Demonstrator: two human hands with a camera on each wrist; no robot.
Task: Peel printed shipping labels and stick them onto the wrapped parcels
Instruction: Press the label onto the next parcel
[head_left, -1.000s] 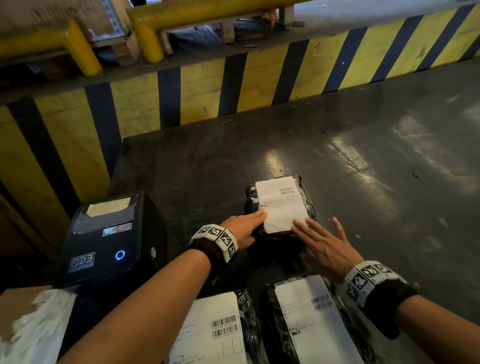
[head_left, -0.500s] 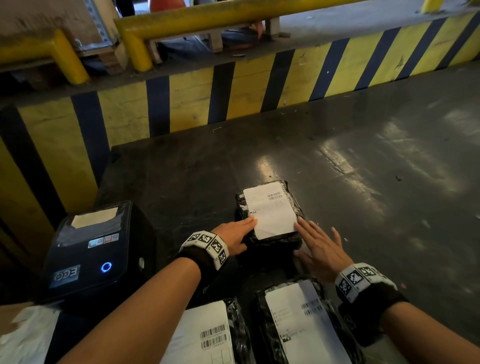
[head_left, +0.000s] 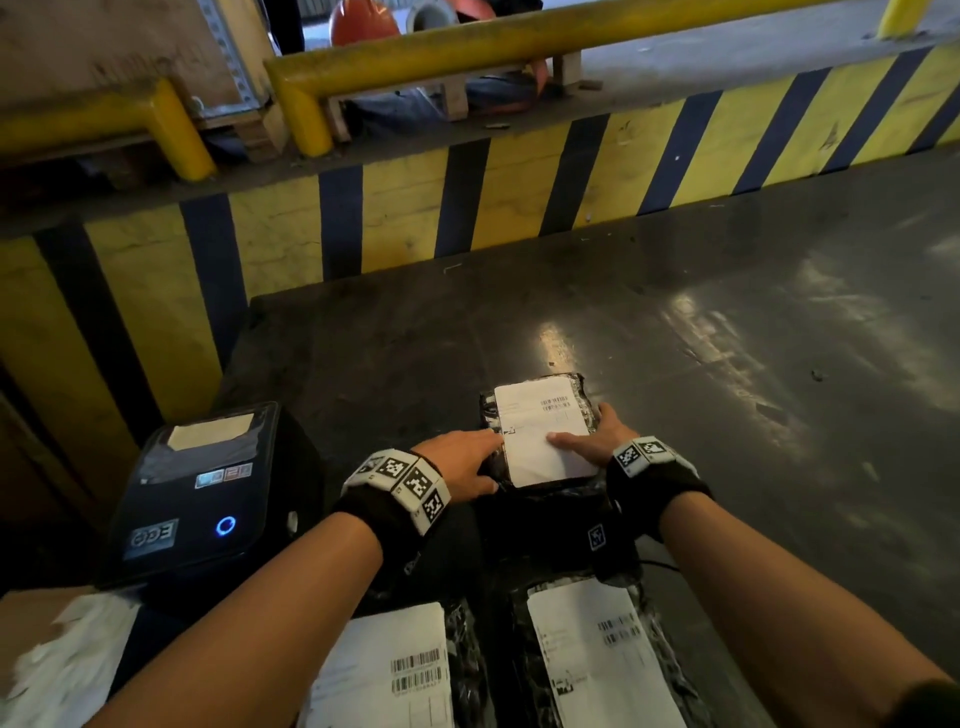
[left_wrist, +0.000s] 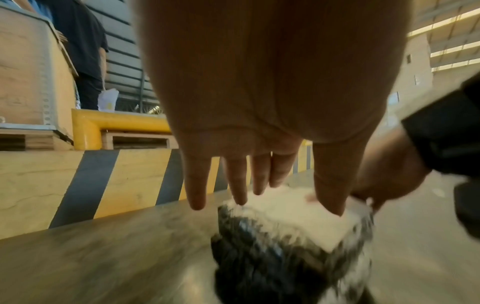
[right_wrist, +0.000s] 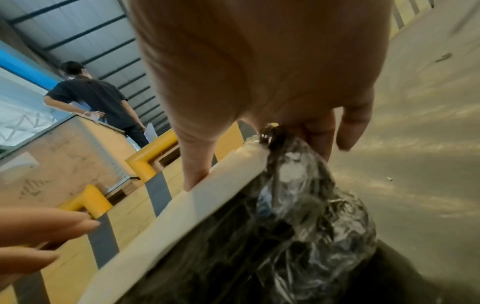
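Two hands frame the far parcel; your right hand grips its right side, thumb laid flat on the white label and fingers curled down round the plastic-wrapped edge; your left hand is spread and holding nothing, straight fingertips touching the label's left edge and the wrap beside it; the parcel lies flat on the dark table, with bare surface running away ahead and to the right as far as the yellow-and-black striped kerb; to the left the table edge falls away near the black label printer, so room is tighter there; two more labelled parcels, the left near parcel and the right near parcel, lie just under your forearms, both cut off by the frame's lower border; the left wrist view is blurred, so the wrap's detail there is hard to read; the right fingers under the parcel's side are hidden from the head view.
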